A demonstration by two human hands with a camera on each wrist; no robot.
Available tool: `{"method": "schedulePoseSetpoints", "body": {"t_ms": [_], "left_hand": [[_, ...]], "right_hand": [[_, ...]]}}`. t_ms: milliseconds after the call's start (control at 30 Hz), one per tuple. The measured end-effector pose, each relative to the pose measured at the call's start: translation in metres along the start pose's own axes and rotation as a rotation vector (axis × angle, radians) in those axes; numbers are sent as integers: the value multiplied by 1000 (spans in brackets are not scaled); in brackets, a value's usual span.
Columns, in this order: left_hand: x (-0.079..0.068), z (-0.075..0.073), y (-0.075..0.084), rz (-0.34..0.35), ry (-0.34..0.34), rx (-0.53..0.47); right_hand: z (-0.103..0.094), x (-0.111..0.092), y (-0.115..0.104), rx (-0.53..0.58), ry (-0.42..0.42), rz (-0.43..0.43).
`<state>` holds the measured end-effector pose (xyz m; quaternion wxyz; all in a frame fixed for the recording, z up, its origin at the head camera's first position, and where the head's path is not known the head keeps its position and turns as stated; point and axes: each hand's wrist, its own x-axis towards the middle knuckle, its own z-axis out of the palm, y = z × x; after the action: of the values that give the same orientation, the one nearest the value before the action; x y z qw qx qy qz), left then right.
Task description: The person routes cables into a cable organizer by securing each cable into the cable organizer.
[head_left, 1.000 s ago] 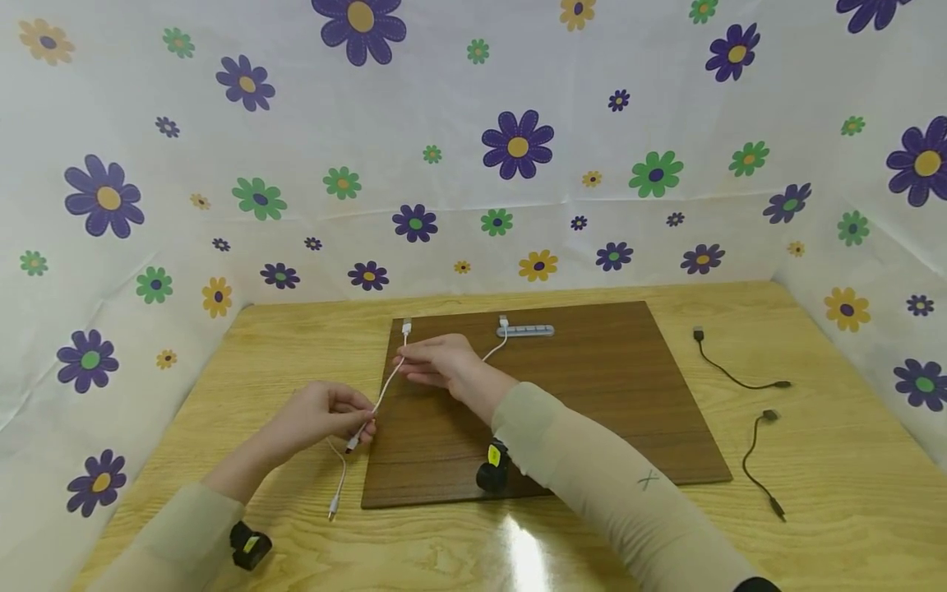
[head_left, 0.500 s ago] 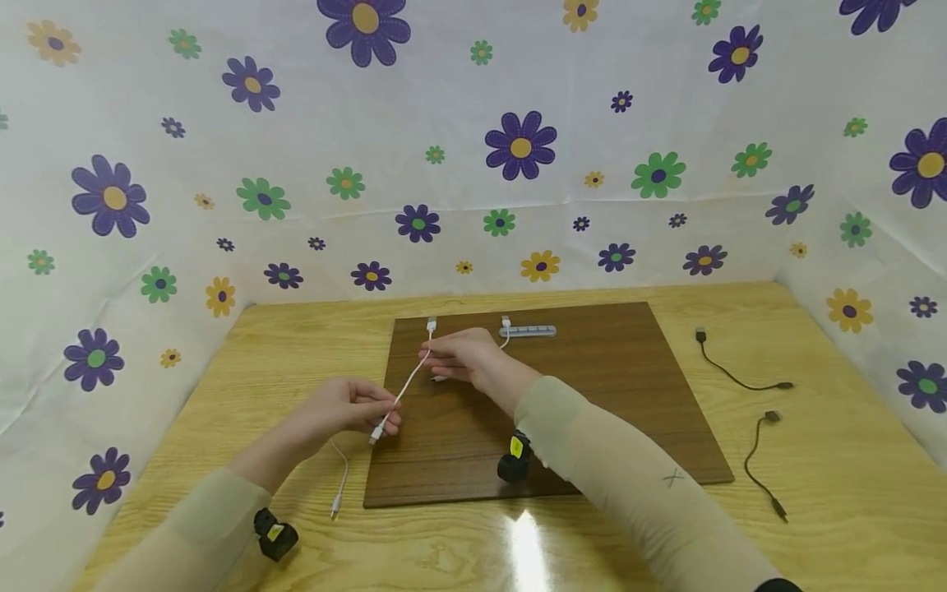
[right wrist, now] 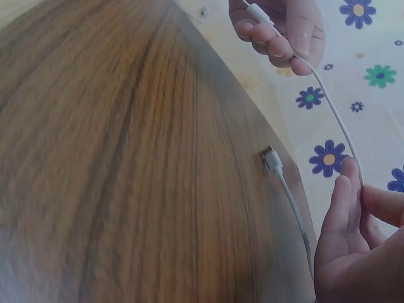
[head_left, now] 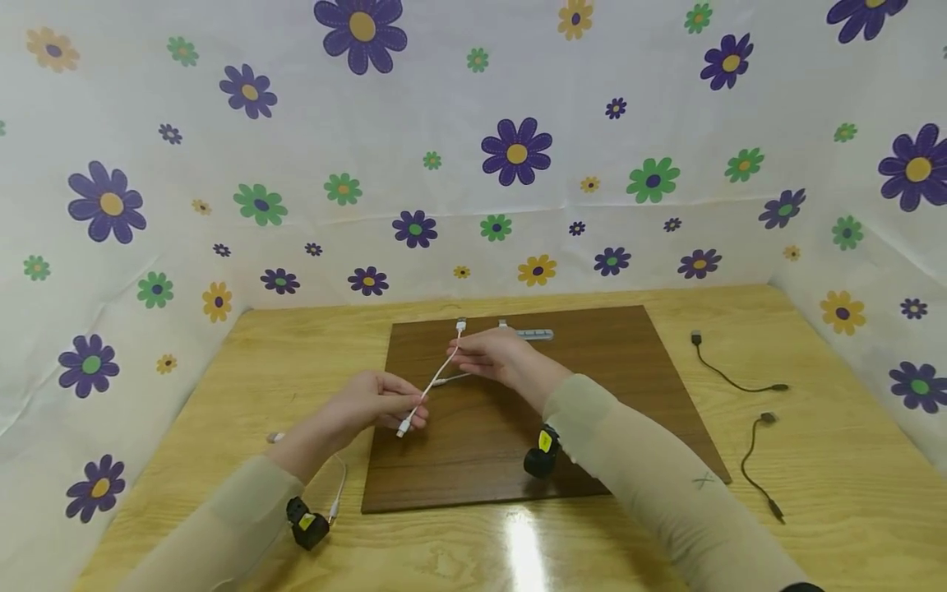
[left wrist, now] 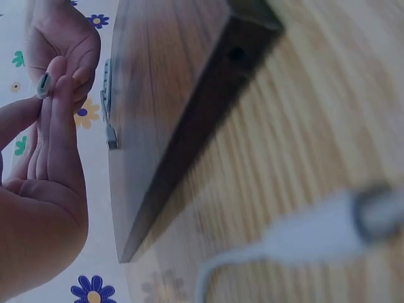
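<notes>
A white USB cable (head_left: 436,380) is stretched above the brown board between the two hands. My left hand (head_left: 381,399) pinches it by its lower end, where the small plug (left wrist: 44,85) sticks out past the fingers. Close below the USB-A plug (head_left: 461,326) at the upper end, my right hand (head_left: 497,355) pinches the cord between thumb and fingers. Behind that hand, a second white cable (head_left: 453,378) lies on the board, its free plug (right wrist: 271,159) toward the left. The right hand partly hides the grey cable clip strip (head_left: 535,335) and the plug at its left end.
The brown board (head_left: 577,411) lies on the wooden table. Left of it rests another white cable (head_left: 343,477), partly behind the left forearm. Two short black cables (head_left: 725,374) lie to the right. Flower-printed cloth (head_left: 444,189) encloses the back and sides.
Both hands have moved right together with the held white cable, from the board's left edge to farther over it. The right hand now covers part of the clip strip.
</notes>
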<state>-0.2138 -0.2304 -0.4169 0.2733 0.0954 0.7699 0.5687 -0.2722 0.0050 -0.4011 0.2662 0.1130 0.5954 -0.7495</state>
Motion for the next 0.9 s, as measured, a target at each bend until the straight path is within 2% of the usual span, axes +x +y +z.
{"method": "schedulePoseSetpoints", "body": {"t_ms": [300,900], "left_hand": [[9,11,7,-76,-4,-70],[29,33,19,-107,-16,-131]], "right_hand": [[-13,-2,-4,-23,3,-1],[-42,-3,-10,-52,4,-8]]}}
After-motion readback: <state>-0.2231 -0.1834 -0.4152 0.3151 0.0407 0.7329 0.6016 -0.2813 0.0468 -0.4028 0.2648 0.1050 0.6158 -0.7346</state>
